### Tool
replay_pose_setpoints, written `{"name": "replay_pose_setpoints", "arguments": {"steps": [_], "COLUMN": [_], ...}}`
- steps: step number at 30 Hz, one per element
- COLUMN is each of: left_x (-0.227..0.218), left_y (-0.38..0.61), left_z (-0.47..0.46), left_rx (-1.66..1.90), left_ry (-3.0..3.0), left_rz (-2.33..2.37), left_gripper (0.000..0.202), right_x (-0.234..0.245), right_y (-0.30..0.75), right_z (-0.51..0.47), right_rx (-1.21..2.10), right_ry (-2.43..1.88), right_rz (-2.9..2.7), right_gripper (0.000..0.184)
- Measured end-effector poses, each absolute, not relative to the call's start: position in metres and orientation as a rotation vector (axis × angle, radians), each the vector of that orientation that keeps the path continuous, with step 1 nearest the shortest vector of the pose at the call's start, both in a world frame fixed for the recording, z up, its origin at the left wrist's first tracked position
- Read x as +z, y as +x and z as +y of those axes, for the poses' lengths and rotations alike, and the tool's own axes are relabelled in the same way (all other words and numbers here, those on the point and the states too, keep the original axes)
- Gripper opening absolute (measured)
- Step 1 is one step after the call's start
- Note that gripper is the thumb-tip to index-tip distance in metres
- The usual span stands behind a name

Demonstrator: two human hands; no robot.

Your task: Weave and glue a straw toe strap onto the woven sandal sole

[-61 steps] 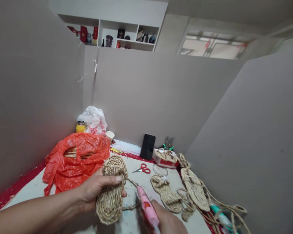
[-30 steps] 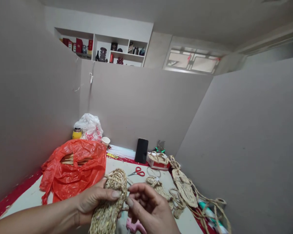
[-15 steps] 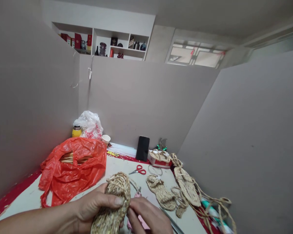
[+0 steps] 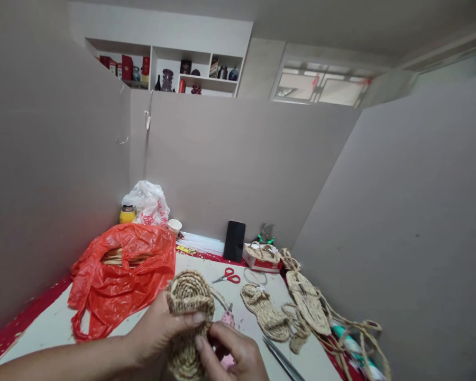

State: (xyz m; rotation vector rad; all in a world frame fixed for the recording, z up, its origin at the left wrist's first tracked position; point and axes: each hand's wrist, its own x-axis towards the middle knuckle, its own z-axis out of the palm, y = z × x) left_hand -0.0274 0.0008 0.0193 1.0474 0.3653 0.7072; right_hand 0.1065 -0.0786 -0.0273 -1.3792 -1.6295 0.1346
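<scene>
A woven straw sandal (image 4: 190, 288) with a braided band across it is held up at the front of the table. My left hand (image 4: 158, 328) is closed round its left side, thumb lying on the band. At the sandal's right edge my right hand (image 4: 234, 349) pinches, thumb and forefinger against the weave; whether a strand is also between them is hidden. A thin straw cord (image 4: 220, 297) runs from behind the sandal towards a pink object (image 4: 228, 317), partly covered by my right hand. Metal tweezers or a similar pointed tool (image 4: 281, 359) lie to the right.
Red-handled scissors (image 4: 232, 275) lie beyond the sandal. Other straw sandals (image 4: 267, 315) and loose cord (image 4: 360, 338) spread along the right. A red plastic bag (image 4: 122, 286) with straw stands left. A phone (image 4: 234, 241) leans against the back partition (image 4: 230, 159).
The sandal has turned so that its top and band face me more. My right hand has shifted slightly left and down along its edge, uncovering more of the metal tool.
</scene>
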Motion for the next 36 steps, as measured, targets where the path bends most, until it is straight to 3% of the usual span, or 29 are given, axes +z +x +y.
{"name": "replay_pose_setpoints", "arguments": {"steps": [4,7,11,14,23,30,36], "left_x": [0.022,0.027,0.040,0.046,0.013,0.013,0.000], "left_y": [-0.032,-0.037,-0.045,-0.047,-0.033,-0.031,-0.027], "left_z": [0.025,0.056,0.074,0.068,0.056,0.056,0.049], "left_rx": [0.444,0.424,0.600,0.620,0.198,0.352,0.143], "left_ry": [1.249,1.306,1.284,1.364,1.445,1.426,1.137], "left_rz": [0.203,0.193,0.350,0.384,0.580,0.489,0.355], "left_gripper": [0.037,0.063,0.046,0.036,0.054,0.056,0.062], "right_x": [-0.012,0.001,0.011,0.012,0.013,0.010,0.004], "right_y": [0.126,0.143,0.159,0.165,0.169,0.166,0.152], "right_z": [-0.083,-0.087,-0.090,-0.091,-0.085,-0.083,-0.079], "right_rx": [-0.012,-0.185,-0.361,-0.475,-0.769,-0.653,-0.624], "right_ry": [-1.457,-1.502,-1.508,-1.447,-1.116,-1.069,-0.965], "right_rz": [-1.688,-1.707,-1.816,-1.912,-2.107,-2.162,-2.175], "right_gripper": [0.020,0.016,0.012,0.020,0.026,0.022,0.020]}}
